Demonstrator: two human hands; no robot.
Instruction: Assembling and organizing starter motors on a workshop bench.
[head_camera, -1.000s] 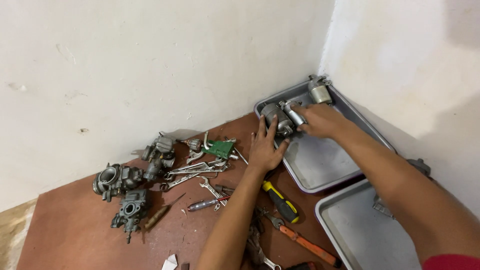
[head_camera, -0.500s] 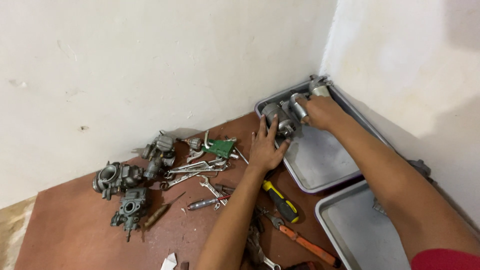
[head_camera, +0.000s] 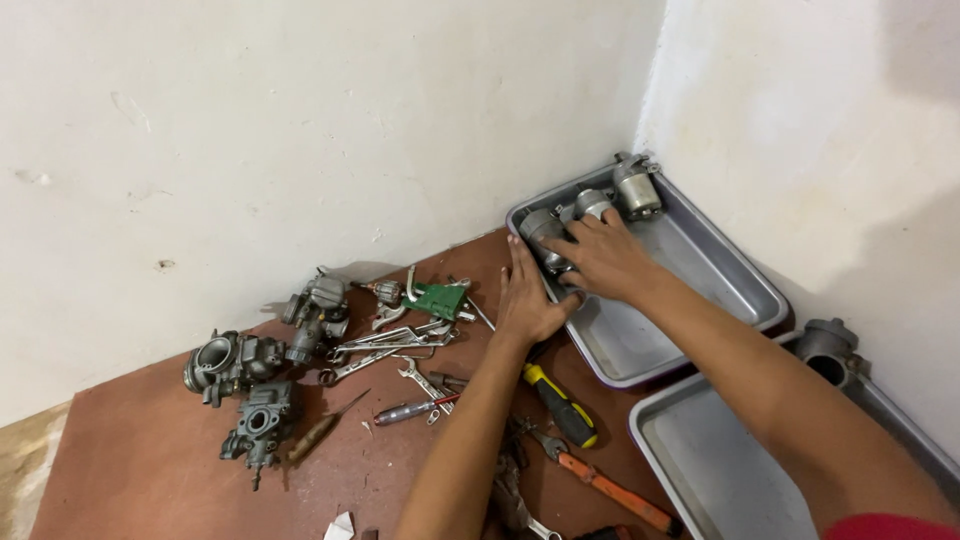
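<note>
My right hand (head_camera: 603, 259) rests over a grey metal carburetor part (head_camera: 556, 229) inside the far metal tray (head_camera: 700, 262), fingers curled on it. Flat against the tray's left rim on the brown floor lies my left hand (head_camera: 528, 297), fingers spread. A second grey cylindrical part (head_camera: 636, 186) sits in the tray's far corner, near the wall.
Three carburetor bodies (head_camera: 240, 375) lie at the left. Several wrenches (head_camera: 390, 345) and a green tool (head_camera: 437, 298) are scattered mid-floor. A yellow-handled screwdriver (head_camera: 562, 407) and orange-handled pliers (head_camera: 610, 490) lie by my left forearm. A second tray (head_camera: 720, 470) and a grey part (head_camera: 828, 350) sit at right.
My right hand has shifted slightly left over the part in the tray. The left hand stays pressed at the tray's rim.
</note>
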